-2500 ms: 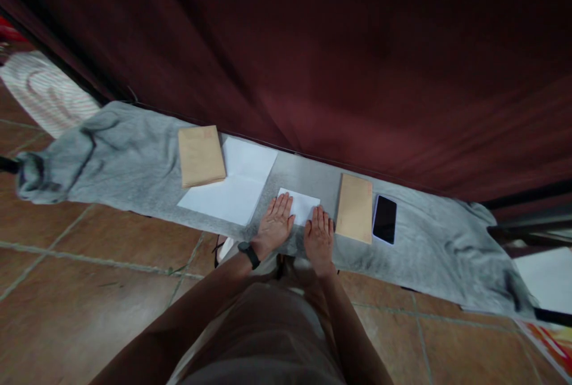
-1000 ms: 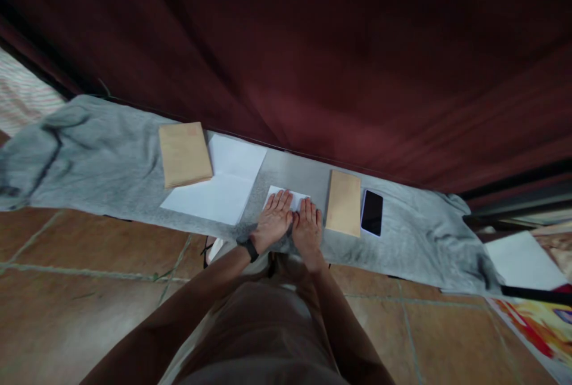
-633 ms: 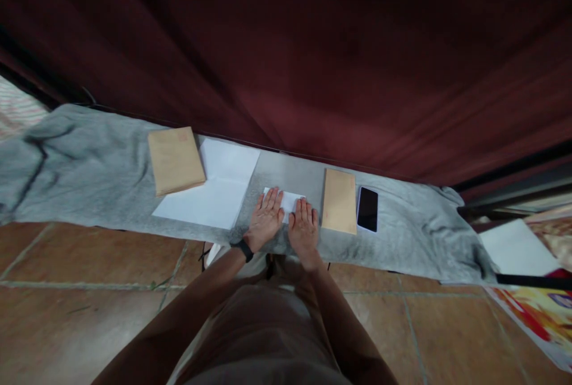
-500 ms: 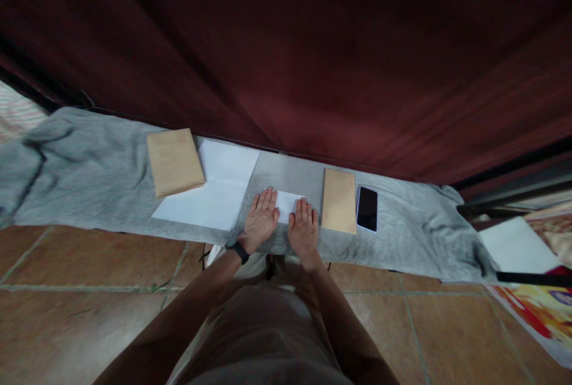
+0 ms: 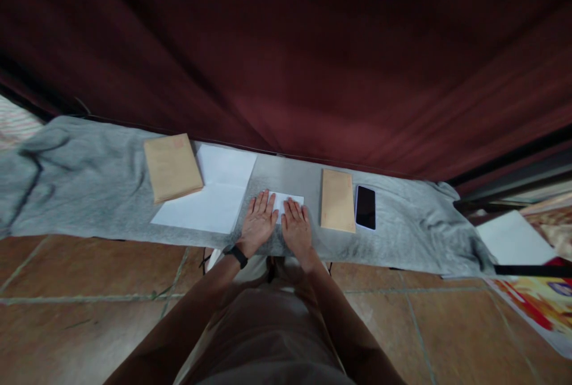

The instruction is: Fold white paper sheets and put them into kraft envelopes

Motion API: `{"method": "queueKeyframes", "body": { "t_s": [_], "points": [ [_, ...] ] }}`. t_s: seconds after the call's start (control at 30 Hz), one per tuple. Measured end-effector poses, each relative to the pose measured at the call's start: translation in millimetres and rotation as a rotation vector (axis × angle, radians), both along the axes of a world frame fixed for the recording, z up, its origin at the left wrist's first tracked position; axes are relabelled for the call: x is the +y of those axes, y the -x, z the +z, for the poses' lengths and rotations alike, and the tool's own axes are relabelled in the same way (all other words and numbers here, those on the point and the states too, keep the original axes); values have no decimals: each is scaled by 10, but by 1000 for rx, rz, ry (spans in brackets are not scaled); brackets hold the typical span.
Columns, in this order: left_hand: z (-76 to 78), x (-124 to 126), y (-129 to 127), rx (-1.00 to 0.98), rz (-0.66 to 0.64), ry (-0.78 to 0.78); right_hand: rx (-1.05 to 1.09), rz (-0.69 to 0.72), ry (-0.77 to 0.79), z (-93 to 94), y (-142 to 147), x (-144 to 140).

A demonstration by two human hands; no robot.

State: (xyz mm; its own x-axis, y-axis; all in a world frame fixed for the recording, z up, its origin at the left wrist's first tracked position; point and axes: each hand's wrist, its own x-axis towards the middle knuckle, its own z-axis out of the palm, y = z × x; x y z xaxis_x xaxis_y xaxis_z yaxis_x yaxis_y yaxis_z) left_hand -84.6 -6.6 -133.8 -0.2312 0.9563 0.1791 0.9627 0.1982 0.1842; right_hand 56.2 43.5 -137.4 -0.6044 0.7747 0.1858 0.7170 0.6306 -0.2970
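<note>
A small folded white paper [image 5: 286,201] lies on a grey cloth [image 5: 89,176] spread over a narrow surface. My left hand [image 5: 258,223], with a black band on its wrist, lies flat with its fingers spread on the paper's left part. Beside it, my right hand [image 5: 295,229] presses flat on the paper's right part. Most of the paper is hidden under both palms. Neither hand grips anything.
A brown envelope [image 5: 172,166] rests on a large white sheet [image 5: 210,197] at the left. Another brown envelope [image 5: 337,208] and a dark phone [image 5: 366,207] lie to the right. A dark red curtain [image 5: 313,63] hangs behind. Tiled floor [image 5: 67,301] is below.
Both hands have slid over the folded paper, the right hand moving left toward the left hand, so less of the paper shows. The view has shifted slightly.
</note>
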Motion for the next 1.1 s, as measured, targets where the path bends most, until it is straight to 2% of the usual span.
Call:
{"method": "queueKeyframes", "body": {
  "t_s": [0.4,1.1],
  "points": [
    [-81,-55,10,-24,61,-75,25,-135,-64,-50,-136,-59],
    [-54,-221,38,-42,91,-94,58,-172,-52,-75,-335,-75]
  ]
}}
